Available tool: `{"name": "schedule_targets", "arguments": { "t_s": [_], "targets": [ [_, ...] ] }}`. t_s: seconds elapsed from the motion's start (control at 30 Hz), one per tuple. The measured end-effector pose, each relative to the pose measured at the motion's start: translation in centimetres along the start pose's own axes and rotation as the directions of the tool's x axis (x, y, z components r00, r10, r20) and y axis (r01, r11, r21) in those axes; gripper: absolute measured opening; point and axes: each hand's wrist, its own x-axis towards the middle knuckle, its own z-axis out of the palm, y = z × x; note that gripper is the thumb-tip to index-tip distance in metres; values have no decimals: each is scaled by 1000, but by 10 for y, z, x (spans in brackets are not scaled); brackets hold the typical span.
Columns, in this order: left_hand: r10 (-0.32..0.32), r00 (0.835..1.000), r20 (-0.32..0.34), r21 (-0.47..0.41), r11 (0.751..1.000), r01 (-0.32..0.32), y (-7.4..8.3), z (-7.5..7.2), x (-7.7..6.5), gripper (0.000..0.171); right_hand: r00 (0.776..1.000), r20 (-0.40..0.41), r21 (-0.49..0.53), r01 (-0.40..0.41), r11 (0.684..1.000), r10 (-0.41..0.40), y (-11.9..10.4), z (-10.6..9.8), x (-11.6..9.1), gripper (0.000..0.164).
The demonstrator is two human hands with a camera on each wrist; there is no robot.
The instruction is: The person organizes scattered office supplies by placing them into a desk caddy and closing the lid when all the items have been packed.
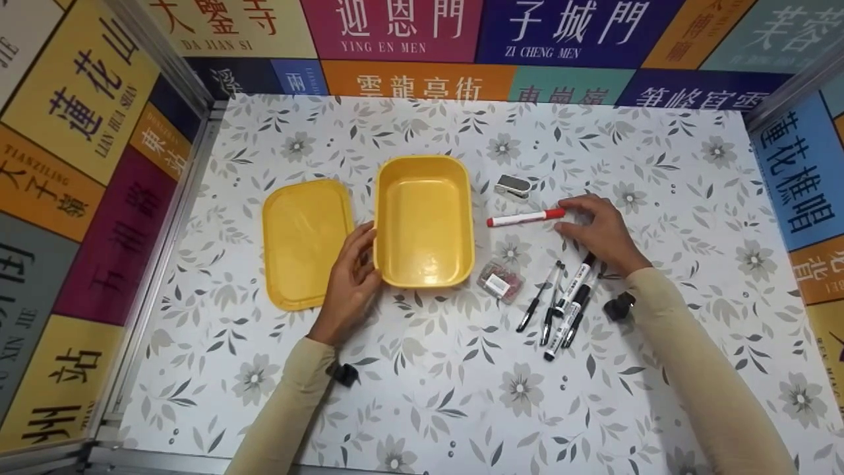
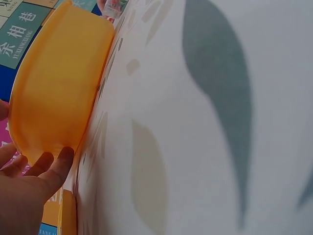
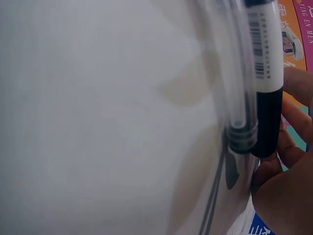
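Note:
A yellow plastic box (image 1: 425, 227), without its lid, stands in the middle of the table. At its left side my left hand (image 1: 353, 284) rests its fingertips against the outer wall (image 2: 58, 83), as the left wrist view also shows. My right hand (image 1: 603, 231) is at the cap end of a red-and-white marker (image 1: 525, 218), with index finger and thumb on either side of the cap. The thumb looks slightly apart from the cap. In the right wrist view that marker is hidden; a black-and-white marker (image 3: 266, 54) stands out in front of the right hand.
Left of the box lies its yellow lid (image 1: 306, 244), partly behind my left hand. A stapler (image 1: 513, 186) is above the red marker. Below it are a small clear case (image 1: 501, 282) of reddish bits and several black pens and markers (image 1: 568, 320). Printed panels (image 1: 402, 30) wall the table's back.

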Motion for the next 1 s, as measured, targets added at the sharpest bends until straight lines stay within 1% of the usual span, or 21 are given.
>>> {"name": "schedule_targets", "arguments": {
  "t_s": [0.23,0.4,0.53,0.7,1.0],
  "targets": [
    [6,1000,21,-14,1000,-5,-2,-1,-1,67,1000,-18,-1,3,1000,-3,-1,3,1,37],
    [6,1000,23,-11,1000,-6,-3,-1,-1,68,1000,-13,17,9,1000,-9,-2,3,0,32],
    [16,1000,24,-15,1000,-16,-2,-1,-1,69,1000,-9,4,17,1000,-17,-1,2,0,28],
    [12,1000,19,-7,1000,-12,-1,0,-1,69,1000,-5,2,-3,1000,3,-1,0,-2,27],
    [6,1000,27,-16,1000,-6,-2,0,-1,69,1000,7,160,-30,987,29,7,-5,-4,30]
  ]
}}
